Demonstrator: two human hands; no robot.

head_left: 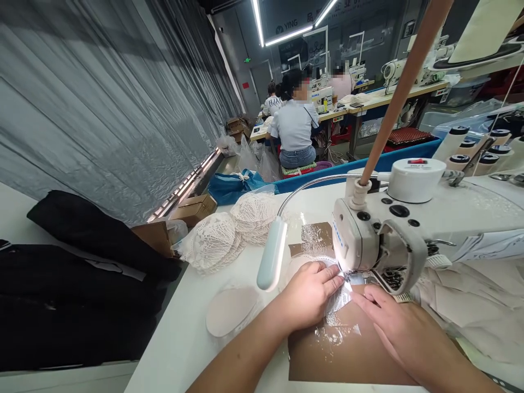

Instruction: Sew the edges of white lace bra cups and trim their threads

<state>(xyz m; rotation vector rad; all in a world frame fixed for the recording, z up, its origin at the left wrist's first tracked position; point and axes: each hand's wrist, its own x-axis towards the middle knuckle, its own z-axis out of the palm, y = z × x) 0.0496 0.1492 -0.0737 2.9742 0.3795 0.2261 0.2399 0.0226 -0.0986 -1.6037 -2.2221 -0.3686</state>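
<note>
Under the head of the sewing machine (355,240) lies a rounded white lace piece (339,300), partly covered by my fingers. My left hand (313,292) rests flat on it, fingers stretched toward the needle area, pressing rather than gripping. From the right, my right hand (387,314) meets the edge of the same piece, thumb and bent forefinger close together there; its other fingers are hidden beneath. A brown plate (347,355) with shiny clear tape covers the tabletop under both hands. The needle is hidden by the machine head and fingers.
Stacks of lace cups (213,240) and a beige oval pad (231,311) lie left. A lamp (272,256) on a bent neck hangs close above my left hand. Beige fabric (475,305) is heaped right, thread spools (454,142) behind. A seated co-worker (295,125) is farther back.
</note>
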